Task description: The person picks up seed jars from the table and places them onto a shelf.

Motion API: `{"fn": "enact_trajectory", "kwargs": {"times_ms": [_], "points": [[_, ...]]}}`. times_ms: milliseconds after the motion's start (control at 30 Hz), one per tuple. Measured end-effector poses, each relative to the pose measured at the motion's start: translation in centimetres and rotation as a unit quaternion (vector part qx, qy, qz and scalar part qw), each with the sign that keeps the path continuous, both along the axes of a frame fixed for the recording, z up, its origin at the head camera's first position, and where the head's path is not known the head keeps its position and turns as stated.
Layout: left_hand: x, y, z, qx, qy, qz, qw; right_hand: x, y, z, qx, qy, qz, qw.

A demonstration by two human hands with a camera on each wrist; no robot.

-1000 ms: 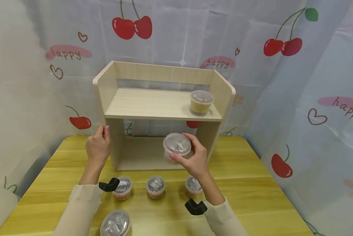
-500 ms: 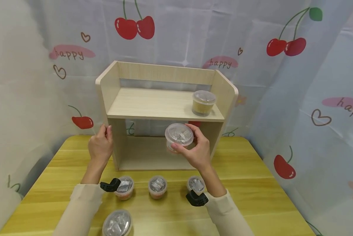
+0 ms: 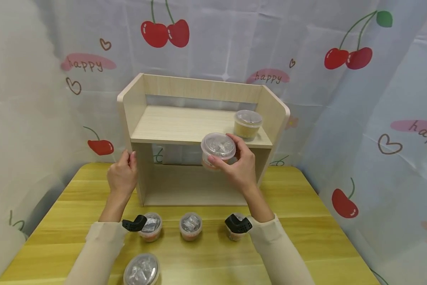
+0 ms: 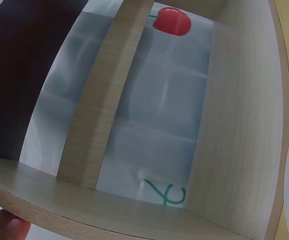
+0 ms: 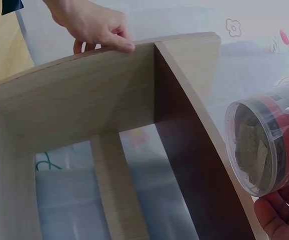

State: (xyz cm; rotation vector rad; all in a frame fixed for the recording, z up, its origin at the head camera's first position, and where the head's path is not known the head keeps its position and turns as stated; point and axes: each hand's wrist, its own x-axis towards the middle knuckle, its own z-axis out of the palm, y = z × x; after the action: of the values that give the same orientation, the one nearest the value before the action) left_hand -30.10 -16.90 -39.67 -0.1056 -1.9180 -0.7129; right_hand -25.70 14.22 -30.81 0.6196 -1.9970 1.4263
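Note:
My right hand (image 3: 240, 164) grips a lidded clear plastic tub (image 3: 218, 146) by its side, thumb in front and fingers behind. The tub has a reddish label and silvery packets inside; it hangs in front of the upper board's edge. Beside the left panel of a pale wooden shelf (image 3: 170, 136), my left hand (image 3: 122, 176) has curled fingers. In the right wrist view, that left hand (image 5: 97, 30) touches the panel's edge from outside, its thumb at the front edge. Another lidded tub (image 3: 247, 124), with yellowish contents, stands at the right of the upper board.
On the yellow wood-grain table (image 3: 292, 253) stand several more lidded tubs: a left tub (image 3: 150, 226), a middle tub (image 3: 190, 225), a right tub (image 3: 235, 235) partly behind the wrist camera, and a near tub (image 3: 141, 270). A cherry-print curtain (image 3: 206, 47) hangs behind.
My right hand has raised the tub from in front of the lower compartment to the level of the upper board's edge. The left hand stays beside the left panel.

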Motion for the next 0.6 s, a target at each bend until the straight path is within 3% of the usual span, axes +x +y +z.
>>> {"fn": "enact_trajectory", "kwargs": {"times_ms": [600], "points": [[0.0,0.2,-0.2,0.000,0.015,0.012,0.9998,-2.0,-1.0,2.6,0.012,-0.028,-0.005,1.000]]}}
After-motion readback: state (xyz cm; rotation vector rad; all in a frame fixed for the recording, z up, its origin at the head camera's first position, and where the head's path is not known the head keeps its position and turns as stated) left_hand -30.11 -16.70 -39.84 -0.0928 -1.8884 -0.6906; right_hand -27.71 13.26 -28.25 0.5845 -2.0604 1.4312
